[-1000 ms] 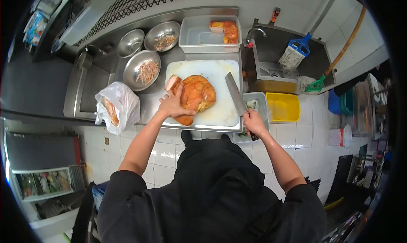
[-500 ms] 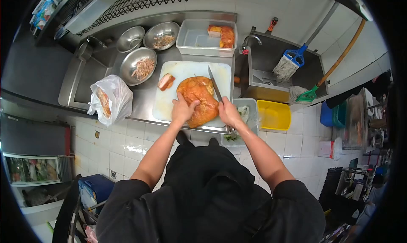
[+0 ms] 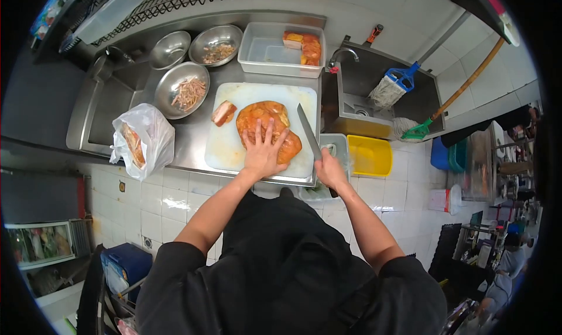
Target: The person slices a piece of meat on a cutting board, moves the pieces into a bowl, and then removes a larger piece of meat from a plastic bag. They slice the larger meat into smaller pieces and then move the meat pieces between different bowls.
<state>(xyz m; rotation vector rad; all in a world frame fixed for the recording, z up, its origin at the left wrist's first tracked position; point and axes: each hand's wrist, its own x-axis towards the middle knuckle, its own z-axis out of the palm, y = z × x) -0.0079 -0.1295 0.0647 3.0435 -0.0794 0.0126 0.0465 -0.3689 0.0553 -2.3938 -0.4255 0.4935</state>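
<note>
A large orange-brown piece of cooked meat [image 3: 260, 110] lies on the white cutting board [image 3: 225, 153]. My left hand [image 3: 264, 152] rests on top of it, palm down with the fingers spread. My right hand [image 3: 331, 172] is closed round the handle of a long kitchen knife [image 3: 309, 131]. The blade points up and away from me, beside the meat's right side and apart from it. A small cut piece of meat [image 3: 223, 113] sits at the left of the board.
Metal bowls, one with meat strips [image 3: 190, 95], stand at the back left, beside a plastic tub [image 3: 252, 54] holding meat chunks. A white plastic bag [image 3: 153, 130] sits at the counter's left front. To the right are a sink [image 3: 345, 124] and a yellow bin [image 3: 370, 156].
My left hand has gone from gripping the meat's near side to lying flat on top. The knife has moved right, away from the meat, which has shifted slightly.
</note>
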